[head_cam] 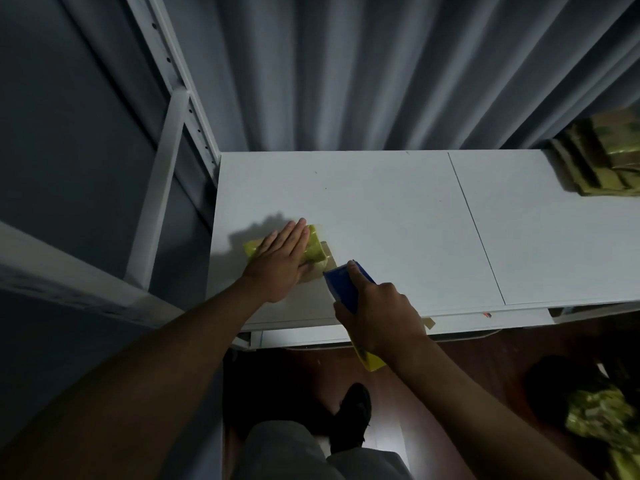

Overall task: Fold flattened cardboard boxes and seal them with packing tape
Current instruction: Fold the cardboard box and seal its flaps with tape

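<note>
I see the small box (317, 249) on the tabletop (381, 220), near its left front corner, under my left hand (282, 261) — fingers straight, pressing flat. My right hand (377, 313) grips the blue tape dispenser (343, 289) (fingers curled round it), touching the box's right-front side, so the tape runs toward me.

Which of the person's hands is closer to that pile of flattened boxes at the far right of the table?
Right. The right hand, gripping the blue tape dispenser, is nearer the stack of flattened boxes. The left hand lies flat on the small box, farther left.
</note>
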